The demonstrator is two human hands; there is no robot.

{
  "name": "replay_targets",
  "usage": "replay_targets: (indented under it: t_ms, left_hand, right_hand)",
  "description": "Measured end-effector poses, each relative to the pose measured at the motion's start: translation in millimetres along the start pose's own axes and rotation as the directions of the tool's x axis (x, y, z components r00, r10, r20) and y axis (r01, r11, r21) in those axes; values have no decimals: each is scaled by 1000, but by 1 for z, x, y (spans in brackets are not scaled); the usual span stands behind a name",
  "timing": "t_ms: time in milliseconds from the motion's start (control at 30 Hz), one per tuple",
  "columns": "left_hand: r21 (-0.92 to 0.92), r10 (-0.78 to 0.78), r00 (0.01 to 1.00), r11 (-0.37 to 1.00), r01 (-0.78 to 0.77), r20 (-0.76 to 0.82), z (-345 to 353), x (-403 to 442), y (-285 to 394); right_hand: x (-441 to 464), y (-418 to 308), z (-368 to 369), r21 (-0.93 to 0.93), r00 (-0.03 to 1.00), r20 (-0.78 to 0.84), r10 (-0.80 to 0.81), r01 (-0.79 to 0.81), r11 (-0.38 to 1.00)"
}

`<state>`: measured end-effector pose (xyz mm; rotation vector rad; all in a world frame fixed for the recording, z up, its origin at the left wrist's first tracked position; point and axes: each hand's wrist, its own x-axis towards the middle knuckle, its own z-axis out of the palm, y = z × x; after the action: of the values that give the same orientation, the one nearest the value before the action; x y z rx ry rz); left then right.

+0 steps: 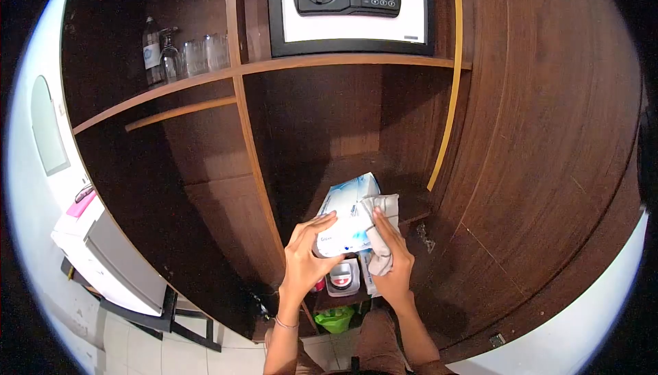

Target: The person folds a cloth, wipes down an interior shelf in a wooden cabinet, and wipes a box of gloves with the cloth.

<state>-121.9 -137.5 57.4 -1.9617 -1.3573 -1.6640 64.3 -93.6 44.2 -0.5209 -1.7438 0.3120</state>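
A white and blue glove box [340, 214] is held in front of the dark wooden cabinet. My left hand [303, 255] grips its left side, fingers on top and thumb at the lower edge. On the right, my right hand [395, 255] presses a light grey cloth [380, 251] against the box; the fingers are closed on the cloth. Below the box, a small container with a red and white label [341, 277] stands on a low shelf, partly hidden by my hands and the box.
Above is a safe with a keypad [355, 29]. Glasses [195, 56] and a bottle [151, 49] stand on the upper left shelf. A green bag [334, 319] lies below. At the left is a white mini fridge [113, 258] on a black stand.
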Motion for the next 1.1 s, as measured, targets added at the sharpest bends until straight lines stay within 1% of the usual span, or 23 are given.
replay_targets:
  t_ms: [100,267,400,467,500,567,667,800,933,1100]
  left_hand:
    - [5,-9,1000,1000,9,4,-1,-1,0]
    - [-12,-19,1000,1000,19,-12,-2,0,-2]
    - [-10,-33,999,999,32,-17,-2,-1,-4]
    - [-12,-33,999,999,33,-22,-2,0,-4]
    - [-11,-36,999,999,36,-20,-2,-1,-4]
    - [-8,-45,999,999,45,-21,-3,-1,-2]
    - [-11,-54,998,998,54,-31,-4,-2,-3]
    - [-8,-58,998,998,58,-38,-5,-4,-7]
    - [-16,-68,997,998,67,-38,-4,-4,-6]
    - [-8,-81,996,997,81,-41,-4,-6,-7]
  right_hand:
    - [5,5,3,-23,1000,1,-15,15,1000]
    - [-4,14,3,-77,996,24,87,-85,993]
    - [-8,-6,-4,-59,995,33,98,-96,994]
    - [-4,-13,-6,-35,999,43,32,-31,999]
    - [-1,-12,-6,-33,998,45,36,-34,999]
    - [4,-8,-3,-28,998,57,-7,9,1000]
    - [11,6,5,-50,999,43,-8,10,999]
    - [8,14,8,-25,998,37,45,-44,999]
    - [-3,4,3,-46,997,41,68,-66,997]
    - [1,-12,-2,-20,997,79,5,-3,1000]
